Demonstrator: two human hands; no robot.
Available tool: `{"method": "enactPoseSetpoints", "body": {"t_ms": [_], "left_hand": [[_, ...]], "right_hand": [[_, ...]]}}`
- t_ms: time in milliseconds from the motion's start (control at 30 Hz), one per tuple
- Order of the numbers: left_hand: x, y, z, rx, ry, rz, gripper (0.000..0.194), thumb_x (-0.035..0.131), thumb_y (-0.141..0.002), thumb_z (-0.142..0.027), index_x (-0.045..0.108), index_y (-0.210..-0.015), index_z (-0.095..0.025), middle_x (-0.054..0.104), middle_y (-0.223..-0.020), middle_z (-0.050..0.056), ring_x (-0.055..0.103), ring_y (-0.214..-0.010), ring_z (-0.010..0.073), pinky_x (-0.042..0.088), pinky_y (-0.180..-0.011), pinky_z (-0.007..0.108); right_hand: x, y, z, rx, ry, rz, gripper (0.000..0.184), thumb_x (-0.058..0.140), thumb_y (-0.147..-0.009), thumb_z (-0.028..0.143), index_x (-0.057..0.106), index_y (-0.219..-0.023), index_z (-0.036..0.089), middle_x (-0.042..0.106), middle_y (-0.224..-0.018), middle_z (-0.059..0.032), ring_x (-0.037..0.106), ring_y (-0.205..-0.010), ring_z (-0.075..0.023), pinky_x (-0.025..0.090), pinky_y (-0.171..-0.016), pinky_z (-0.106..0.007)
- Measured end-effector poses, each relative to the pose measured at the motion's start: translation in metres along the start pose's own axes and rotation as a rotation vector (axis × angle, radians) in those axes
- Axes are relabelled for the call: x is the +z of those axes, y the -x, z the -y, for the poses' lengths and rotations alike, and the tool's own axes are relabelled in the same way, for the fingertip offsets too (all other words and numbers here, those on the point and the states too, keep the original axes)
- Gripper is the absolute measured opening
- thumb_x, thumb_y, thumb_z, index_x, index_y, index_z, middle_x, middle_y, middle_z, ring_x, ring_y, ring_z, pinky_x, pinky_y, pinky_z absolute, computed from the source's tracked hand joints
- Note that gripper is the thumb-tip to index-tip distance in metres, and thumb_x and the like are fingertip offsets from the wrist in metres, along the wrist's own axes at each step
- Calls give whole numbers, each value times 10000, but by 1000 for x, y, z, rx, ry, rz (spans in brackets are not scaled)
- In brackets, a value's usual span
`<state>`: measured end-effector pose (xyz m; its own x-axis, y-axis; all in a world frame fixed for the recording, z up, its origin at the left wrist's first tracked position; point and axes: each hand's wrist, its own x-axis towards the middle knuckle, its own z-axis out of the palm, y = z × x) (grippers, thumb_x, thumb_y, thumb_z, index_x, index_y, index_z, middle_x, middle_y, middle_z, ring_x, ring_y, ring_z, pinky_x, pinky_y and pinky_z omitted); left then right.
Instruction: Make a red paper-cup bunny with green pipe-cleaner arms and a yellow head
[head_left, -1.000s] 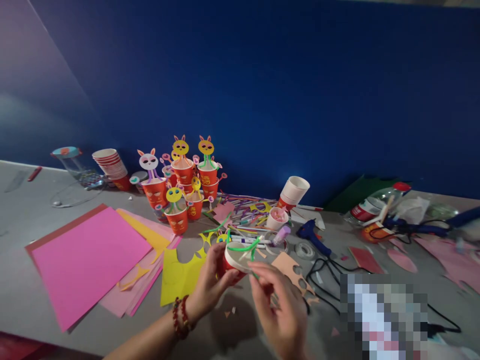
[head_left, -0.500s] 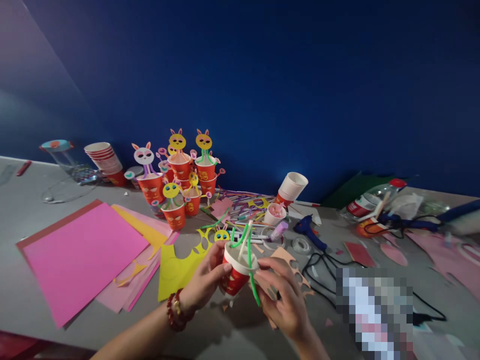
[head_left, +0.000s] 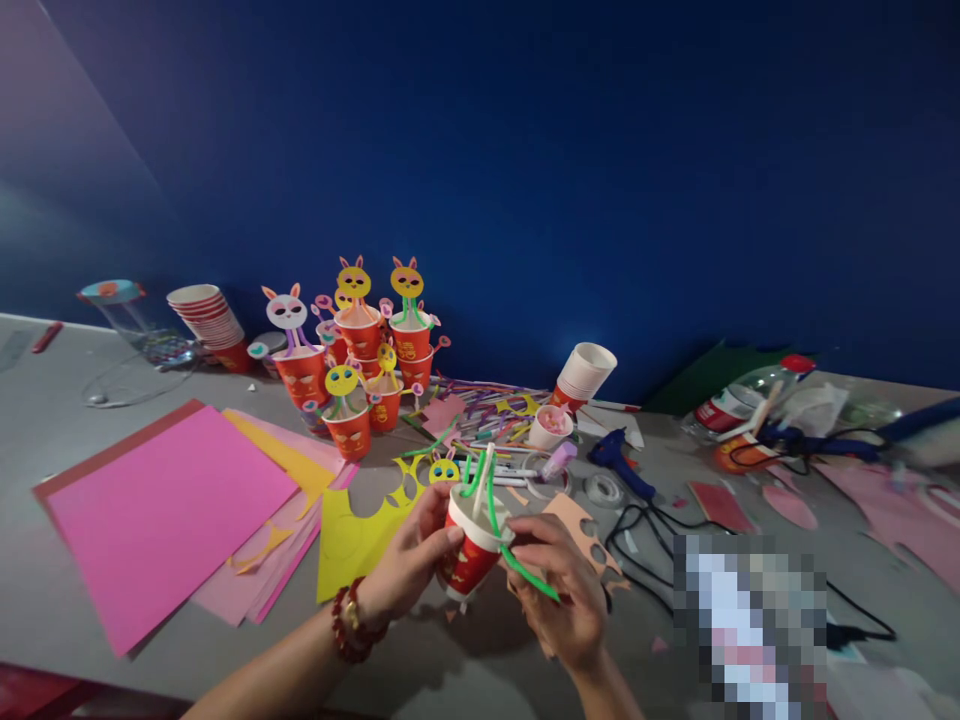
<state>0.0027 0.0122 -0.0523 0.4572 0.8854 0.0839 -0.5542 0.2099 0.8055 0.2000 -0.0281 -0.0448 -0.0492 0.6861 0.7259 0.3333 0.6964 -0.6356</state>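
A red paper cup [head_left: 466,562] with a white rim is tilted in my left hand [head_left: 416,555], whose thumb and fingers close around its left side. Green pipe cleaners [head_left: 532,574] and pale sticks [head_left: 484,478] rise from the cup; one green piece hangs over the rim and slants down to the right. My right hand [head_left: 566,580] is closed around that green piece, with its fingertips near the cup's right side. Just behind the cup lies a yellow paper face [head_left: 444,468] with ears, beside yellow paper with cut-outs [head_left: 352,535].
Several finished cup figures [head_left: 349,425] stand behind to the left. Pink paper sheets [head_left: 165,510] lie on the left. A blue glue gun [head_left: 621,462], black cable [head_left: 637,540] and plastic bottle [head_left: 739,405] are to the right. Stacked cups [head_left: 585,372] stand near the wall.
The green pipe cleaner's hanging end has swung up and outward to the right. My right hand has shifted slightly with it. My left hand keeps the cup in nearly the same place.
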Motion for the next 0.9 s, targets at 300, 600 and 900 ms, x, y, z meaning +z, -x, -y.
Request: {"method": "enactPoseSetpoints", "body": {"t_ms": [300,600,900], "left_hand": [[-3,0,0,-1,-3,-8,384,774,-869,-370,626,-1197,-235,683,-1125,48,658,-1046,194,519,-923,298],[-4,0,0,-32,55,18,386,778,-873,-350,622,-1206,-233,670,-1143,52,638,-1062,198,506,-932,292],[-2,1,-1,-6,80,10,359,771,-887,-320,636,-1207,-233,676,-1132,39,621,-1033,169,497,-920,260]], "right_hand": [[-14,-14,4,-112,120,170,246,666,-931,114,683,-1145,234,765,-1051,-96,765,-936,-215,644,-801,-323],[-17,-23,5,-231,167,219,241,614,-980,148,680,-1194,238,785,-1055,-107,772,-915,-205,640,-779,-314],[-20,-18,6,-220,135,223,199,589,-1000,160,699,-1152,227,765,-1166,-126,761,-984,-209,623,-812,-300]]}}
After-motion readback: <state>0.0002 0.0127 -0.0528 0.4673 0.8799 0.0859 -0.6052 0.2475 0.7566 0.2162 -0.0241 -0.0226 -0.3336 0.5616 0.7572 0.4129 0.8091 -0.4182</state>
